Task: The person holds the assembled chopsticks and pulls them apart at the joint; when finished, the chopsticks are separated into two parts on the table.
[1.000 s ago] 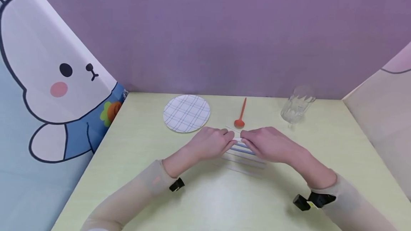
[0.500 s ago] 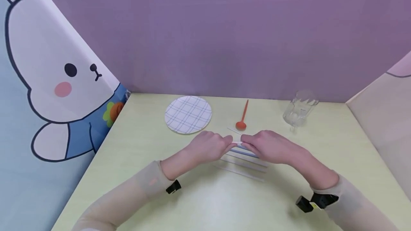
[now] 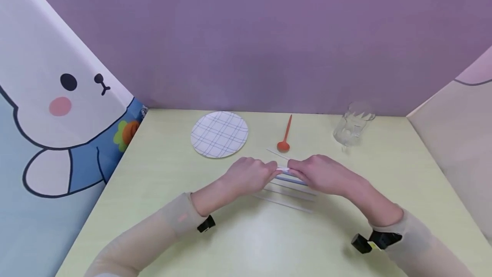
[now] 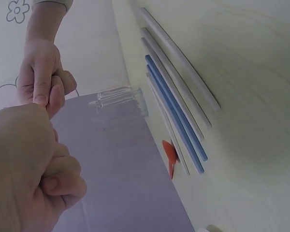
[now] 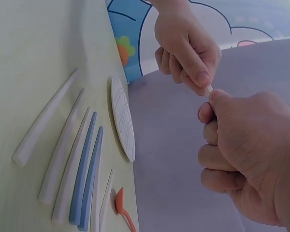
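Both hands meet above the table, knuckles up. My left hand [image 3: 250, 175] and my right hand [image 3: 326, 175] pinch a narrow white piece [image 3: 283, 169] between them, one at each side. Only a short bit of it shows in the gap; the rest is hidden in the fingers, so its kind cannot be told. Below the hands lie several chopsticks in a slanted row: a blue chopstick [image 5: 83, 169] beside another blue one, and pale chopsticks such as the outermost white chopstick [image 5: 46, 118]. In the left wrist view, the left hand [image 4: 24, 164] fills the lower left.
A round white plate [image 3: 219, 134] with a blue grid stands at the back left. An orange spoon [image 3: 283, 146] lies behind the hands. A clear glass mug [image 3: 350, 129] is at the back right. A purple wall [image 3: 269, 46] closes off the far table edge.
The gap between the two hands has widened slightly, with a little more of the white piece showing. Both hands keep their pinch. The head view has shifted a little; the table things stay put.
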### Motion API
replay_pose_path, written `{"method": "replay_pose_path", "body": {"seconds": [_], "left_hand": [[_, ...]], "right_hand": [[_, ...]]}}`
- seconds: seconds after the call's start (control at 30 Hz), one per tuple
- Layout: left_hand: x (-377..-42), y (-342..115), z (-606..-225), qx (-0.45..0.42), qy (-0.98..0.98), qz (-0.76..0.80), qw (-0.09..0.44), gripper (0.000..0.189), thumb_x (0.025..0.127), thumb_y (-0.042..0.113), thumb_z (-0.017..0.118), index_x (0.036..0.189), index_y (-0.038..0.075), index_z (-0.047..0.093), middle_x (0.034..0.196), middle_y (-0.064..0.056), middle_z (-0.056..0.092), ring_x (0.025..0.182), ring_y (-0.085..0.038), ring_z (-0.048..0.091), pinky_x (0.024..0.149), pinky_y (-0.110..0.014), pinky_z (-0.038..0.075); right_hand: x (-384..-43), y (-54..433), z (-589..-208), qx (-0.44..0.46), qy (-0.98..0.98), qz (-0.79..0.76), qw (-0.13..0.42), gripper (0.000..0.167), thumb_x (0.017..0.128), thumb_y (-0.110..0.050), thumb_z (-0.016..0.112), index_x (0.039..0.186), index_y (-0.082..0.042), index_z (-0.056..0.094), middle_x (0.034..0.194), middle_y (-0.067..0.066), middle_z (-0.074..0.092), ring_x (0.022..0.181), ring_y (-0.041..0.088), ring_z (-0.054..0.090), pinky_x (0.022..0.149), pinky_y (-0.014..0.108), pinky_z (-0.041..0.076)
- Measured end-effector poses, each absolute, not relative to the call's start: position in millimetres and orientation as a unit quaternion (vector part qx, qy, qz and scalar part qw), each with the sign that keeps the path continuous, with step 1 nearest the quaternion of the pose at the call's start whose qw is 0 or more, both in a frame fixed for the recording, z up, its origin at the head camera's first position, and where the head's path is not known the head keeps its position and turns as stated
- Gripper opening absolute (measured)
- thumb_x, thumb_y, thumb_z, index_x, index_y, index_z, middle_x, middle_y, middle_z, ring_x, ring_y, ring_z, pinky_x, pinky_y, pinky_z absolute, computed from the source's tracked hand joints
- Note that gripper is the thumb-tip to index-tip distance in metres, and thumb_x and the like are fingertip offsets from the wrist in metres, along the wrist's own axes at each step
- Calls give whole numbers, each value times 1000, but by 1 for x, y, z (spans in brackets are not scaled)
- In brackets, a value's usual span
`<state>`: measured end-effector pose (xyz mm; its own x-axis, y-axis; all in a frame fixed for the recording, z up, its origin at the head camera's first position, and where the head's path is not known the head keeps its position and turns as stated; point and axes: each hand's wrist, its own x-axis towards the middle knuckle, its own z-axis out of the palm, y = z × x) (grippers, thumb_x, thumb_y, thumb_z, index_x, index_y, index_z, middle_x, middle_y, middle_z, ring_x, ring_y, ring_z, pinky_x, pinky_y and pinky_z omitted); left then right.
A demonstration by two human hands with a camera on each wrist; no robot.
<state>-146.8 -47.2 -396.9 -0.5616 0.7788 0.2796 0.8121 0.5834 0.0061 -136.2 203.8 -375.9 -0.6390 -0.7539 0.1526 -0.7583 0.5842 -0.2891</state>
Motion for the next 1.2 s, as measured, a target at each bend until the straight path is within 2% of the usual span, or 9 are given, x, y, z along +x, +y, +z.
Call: {"method": "replay_pose_path", "body": {"seconds": [0.17, 0.37, 0.6, 0.7, 0.83, 0.93, 1.0, 1.13, 1.2], "left_hand": [[-145, -47, -398, -468, -874, -58, 121, 35, 109, 33, 61, 80, 14, 55, 57, 9, 28, 48, -7, 27, 44, -20, 22], [-145, -46, -399, -475, -867, -49, 139, 33, 109, 32, 62, 81, 15, 56, 57, 9, 31, 48, -7, 30, 43, -22, 27], [-147, -46, -400, -466, -870, -58, 148, 34, 109, 32, 61, 81, 14, 56, 57, 9, 29, 48, -6, 28, 45, -19, 21], [-148, -46, -401, -470, -869, -53, 141, 33, 109, 32, 61, 82, 14, 57, 57, 9, 29, 48, -6, 29, 44, -20, 23], [-147, -46, -400, -479, -866, -47, 134, 32, 109, 31, 61, 83, 14, 57, 58, 9, 32, 47, -6, 32, 42, -21, 27], [-146, -46, -399, -479, -866, -48, 133, 32, 109, 30, 61, 83, 14, 56, 58, 9, 32, 47, -6, 32, 42, -21, 27], [-147, -46, -399, -475, -868, -47, 136, 32, 109, 31, 61, 82, 14, 56, 57, 9, 31, 47, -6, 31, 43, -20, 25], [-148, -47, -399, -472, -870, -43, 132, 33, 110, 31, 60, 82, 13, 57, 57, 8, 30, 47, -6, 31, 43, -20, 25], [-151, -49, -400, -480, -868, -50, 115, 32, 111, 31, 57, 85, 12, 59, 57, 8, 34, 48, -6, 34, 43, -21, 29]], "right_hand": [[-136, 208, -378, 445, -882, 155, 25, 27, 106, -18, 66, 84, -20, 49, 66, -19, 22, 56, -3, 24, 54, 18, 25], [-137, 213, -381, 465, -871, 145, 68, 35, 114, -40, 47, 84, -21, 49, 66, -19, 24, 57, -4, 23, 54, 17, 24], [-135, 210, -383, 437, -884, 159, 57, 26, 101, -13, 72, 86, -19, 51, 67, -19, 24, 57, -3, 26, 54, 17, 25], [-135, 210, -385, 441, -881, 166, 55, 27, 101, -12, 72, 85, -19, 51, 67, -19, 24, 57, -4, 26, 54, 17, 25], [-137, 214, -386, 462, -869, 164, 71, 32, 113, -35, 53, 84, -21, 50, 67, -19, 25, 58, -5, 24, 54, 15, 24], [-137, 215, -385, 464, -866, 166, 80, 43, 114, -48, 35, 84, -21, 49, 67, -19, 24, 58, -6, 23, 54, 15, 23], [-137, 213, -386, 457, -869, 169, 83, 44, 114, -49, 31, 85, -21, 49, 67, -19, 23, 58, -6, 23, 54, 15, 22], [-135, 211, -388, 440, -878, 173, 76, 34, 114, -41, 45, 88, -20, 52, 65, -18, 27, 57, -4, 28, 53, 17, 27], [-135, 215, -389, 428, -885, 177, 54, 27, 113, -33, 54, 93, -17, 60, 63, -15, 38, 57, -2, 36, 54, 20, 37]]}}
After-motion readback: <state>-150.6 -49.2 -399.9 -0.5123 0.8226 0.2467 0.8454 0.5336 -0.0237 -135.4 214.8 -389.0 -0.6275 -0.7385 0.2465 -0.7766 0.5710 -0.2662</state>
